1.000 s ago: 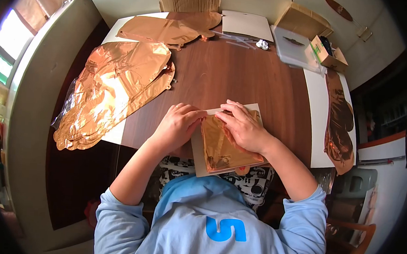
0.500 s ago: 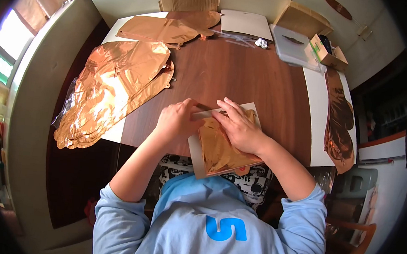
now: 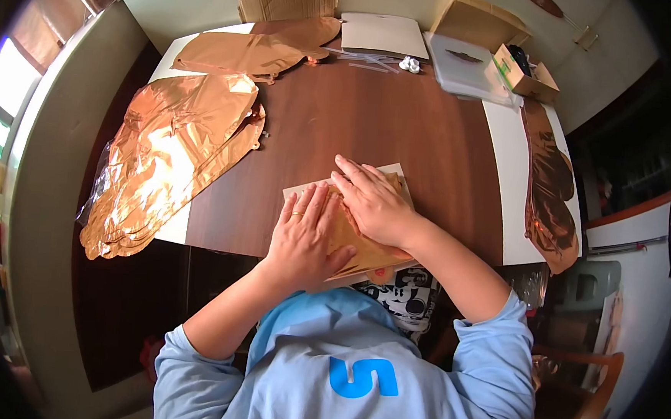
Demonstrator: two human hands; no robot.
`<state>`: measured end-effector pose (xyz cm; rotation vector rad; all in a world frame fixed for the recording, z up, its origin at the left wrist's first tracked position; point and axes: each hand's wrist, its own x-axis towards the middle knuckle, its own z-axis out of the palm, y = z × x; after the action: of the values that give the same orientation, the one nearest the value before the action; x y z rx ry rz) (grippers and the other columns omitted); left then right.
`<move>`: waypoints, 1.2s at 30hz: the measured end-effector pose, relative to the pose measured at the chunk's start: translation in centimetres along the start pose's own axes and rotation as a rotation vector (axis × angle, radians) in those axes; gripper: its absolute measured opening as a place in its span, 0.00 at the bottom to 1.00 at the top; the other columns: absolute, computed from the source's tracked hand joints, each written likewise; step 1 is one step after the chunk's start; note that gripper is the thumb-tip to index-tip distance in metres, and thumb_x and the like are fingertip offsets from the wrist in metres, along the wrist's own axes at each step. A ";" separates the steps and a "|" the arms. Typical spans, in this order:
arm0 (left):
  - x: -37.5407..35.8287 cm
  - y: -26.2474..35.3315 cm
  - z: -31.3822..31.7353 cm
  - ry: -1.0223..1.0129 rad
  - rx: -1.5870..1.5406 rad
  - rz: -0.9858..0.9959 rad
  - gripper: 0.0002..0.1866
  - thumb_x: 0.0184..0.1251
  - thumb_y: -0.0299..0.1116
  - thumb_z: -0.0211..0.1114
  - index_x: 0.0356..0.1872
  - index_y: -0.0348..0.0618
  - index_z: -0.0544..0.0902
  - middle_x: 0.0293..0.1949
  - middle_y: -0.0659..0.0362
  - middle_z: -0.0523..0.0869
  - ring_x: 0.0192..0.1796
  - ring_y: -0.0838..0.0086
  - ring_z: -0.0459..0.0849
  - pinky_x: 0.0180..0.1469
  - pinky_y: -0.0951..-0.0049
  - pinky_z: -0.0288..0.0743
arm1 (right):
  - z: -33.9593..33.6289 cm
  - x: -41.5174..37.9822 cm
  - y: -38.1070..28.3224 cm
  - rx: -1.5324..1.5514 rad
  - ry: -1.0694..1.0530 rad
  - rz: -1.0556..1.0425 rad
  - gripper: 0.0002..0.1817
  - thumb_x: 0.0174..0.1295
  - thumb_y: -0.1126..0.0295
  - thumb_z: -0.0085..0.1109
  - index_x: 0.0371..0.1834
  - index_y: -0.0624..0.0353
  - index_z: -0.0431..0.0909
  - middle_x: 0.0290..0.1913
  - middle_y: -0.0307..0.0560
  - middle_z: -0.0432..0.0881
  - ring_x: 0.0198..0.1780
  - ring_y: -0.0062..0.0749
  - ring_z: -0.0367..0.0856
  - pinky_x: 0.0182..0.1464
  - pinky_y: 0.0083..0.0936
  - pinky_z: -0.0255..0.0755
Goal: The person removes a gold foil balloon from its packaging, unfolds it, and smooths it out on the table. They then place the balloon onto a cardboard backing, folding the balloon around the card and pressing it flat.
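A folded piece of gold foil (image 3: 372, 256) lies over a pale card (image 3: 394, 168) at the table's near edge. My left hand (image 3: 301, 234) is flat on the left part of the foil, fingers stretched forward and thumb out to the right; a ring shows on one finger. Pressed on the upper right part is my right hand (image 3: 376, 206), also flat, its fingers pointing to the upper left. The two hands lie close together and cover much of the foil.
Large shiny foil balloons (image 3: 174, 146) are stacked at left, with flatter foil pieces (image 3: 241, 52) behind them. Thin clear strips (image 3: 367, 61), small white items (image 3: 410, 64), a plastic case (image 3: 467, 68) and a small box (image 3: 527, 74) stand at the back. Dark foil (image 3: 549, 188) lies at right.
My left hand has come down from the card's upper left edge to lie flat on the foil. My right hand stays on the foil. The whole view has shifted slightly.
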<state>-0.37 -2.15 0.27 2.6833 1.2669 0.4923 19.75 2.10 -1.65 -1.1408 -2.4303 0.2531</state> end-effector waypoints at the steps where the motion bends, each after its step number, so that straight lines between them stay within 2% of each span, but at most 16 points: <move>1: 0.0 0.0 0.0 -0.002 -0.009 -0.005 0.45 0.65 0.57 0.64 0.72 0.29 0.67 0.73 0.37 0.67 0.76 0.45 0.62 0.77 0.47 0.52 | 0.2 0.0 0.0 0.001 0.010 0.002 0.24 0.69 0.72 0.48 0.68 0.69 0.71 0.75 0.63 0.64 0.75 0.50 0.64 0.78 0.44 0.53; 3: 0.2 0.2 -0.1 -0.043 -0.041 -0.053 0.44 0.68 0.60 0.59 0.72 0.31 0.66 0.74 0.36 0.64 0.78 0.44 0.60 0.78 0.45 0.48 | 0.2 -0.1 -0.1 -0.002 0.030 0.009 0.24 0.69 0.70 0.49 0.67 0.68 0.72 0.75 0.62 0.65 0.75 0.50 0.65 0.77 0.44 0.54; 4: 0.3 0.4 -0.2 -0.060 -0.034 -0.068 0.44 0.69 0.61 0.57 0.72 0.31 0.66 0.74 0.36 0.64 0.78 0.44 0.59 0.78 0.44 0.47 | -0.1 0.0 0.0 0.010 0.059 0.020 0.22 0.69 0.72 0.51 0.65 0.67 0.74 0.73 0.60 0.67 0.71 0.50 0.70 0.73 0.41 0.63; 7: 0.2 0.7 0.3 -0.067 -0.051 -0.102 0.43 0.71 0.63 0.53 0.73 0.33 0.65 0.75 0.36 0.62 0.79 0.43 0.57 0.78 0.43 0.44 | -3.2 -0.1 1.1 0.300 0.133 0.141 0.18 0.68 0.76 0.52 0.60 0.64 0.79 0.67 0.58 0.73 0.65 0.48 0.77 0.66 0.37 0.73; 8: 0.1 0.6 0.4 -0.053 -0.059 -0.103 0.43 0.71 0.62 0.53 0.73 0.34 0.65 0.75 0.36 0.62 0.79 0.43 0.56 0.78 0.43 0.44 | -4.3 -0.3 2.2 0.323 0.211 0.158 0.15 0.68 0.78 0.53 0.55 0.62 0.83 0.58 0.55 0.80 0.55 0.45 0.83 0.57 0.34 0.79; 9: 0.0 0.5 0.6 -0.043 -0.068 -0.105 0.43 0.71 0.62 0.53 0.73 0.34 0.65 0.75 0.36 0.62 0.79 0.43 0.56 0.79 0.43 0.43 | -6.2 -0.6 3.2 0.397 0.212 0.216 0.12 0.68 0.77 0.55 0.51 0.60 0.85 0.51 0.51 0.84 0.50 0.42 0.84 0.54 0.32 0.79; 11: -0.1 0.4 0.7 -0.050 -0.073 -0.112 0.44 0.70 0.63 0.54 0.74 0.35 0.64 0.75 0.37 0.61 0.79 0.44 0.55 0.79 0.44 0.41 | -8.2 -1.8 5.5 0.418 0.121 0.350 0.10 0.67 0.76 0.58 0.47 0.61 0.86 0.44 0.48 0.85 0.46 0.39 0.84 0.50 0.30 0.79; 14: -0.1 0.5 0.9 -0.042 -0.062 -0.122 0.45 0.68 0.64 0.55 0.74 0.36 0.65 0.76 0.38 0.61 0.80 0.43 0.52 0.79 0.43 0.38 | -9.5 -2.4 6.7 0.362 -0.041 0.397 0.08 0.65 0.74 0.61 0.44 0.61 0.87 0.40 0.47 0.84 0.44 0.37 0.83 0.47 0.30 0.78; 17: -0.1 0.8 0.7 -0.019 -0.022 -0.120 0.44 0.69 0.64 0.54 0.74 0.36 0.65 0.76 0.39 0.60 0.80 0.41 0.51 0.79 0.42 0.38 | -8.5 -1.9 7.2 0.347 -0.094 0.274 0.09 0.63 0.72 0.63 0.44 0.59 0.87 0.38 0.46 0.82 0.42 0.37 0.82 0.46 0.31 0.77; 27: -0.1 0.6 0.2 -0.065 -0.067 -0.123 0.45 0.69 0.64 0.54 0.75 0.36 0.64 0.77 0.40 0.59 0.81 0.42 0.49 0.79 0.42 0.35 | -8.3 0.0 8.0 0.435 -0.314 0.284 0.09 0.59 0.76 0.63 0.42 0.57 0.86 0.38 0.43 0.81 0.43 0.35 0.80 0.47 0.30 0.74; 36: -0.1 0.5 0.1 -0.079 -0.072 -0.129 0.45 0.69 0.65 0.54 0.75 0.38 0.64 0.77 0.40 0.59 0.81 0.44 0.50 0.79 0.43 0.35 | -8.2 0.5 8.2 0.448 -0.336 0.290 0.05 0.57 0.76 0.63 0.36 0.60 0.84 0.35 0.43 0.81 0.38 0.31 0.81 0.41 0.28 0.75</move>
<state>-0.06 -2.53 0.25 2.5169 1.3619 0.4038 28.87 7.58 2.94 -1.3093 -2.2886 1.0980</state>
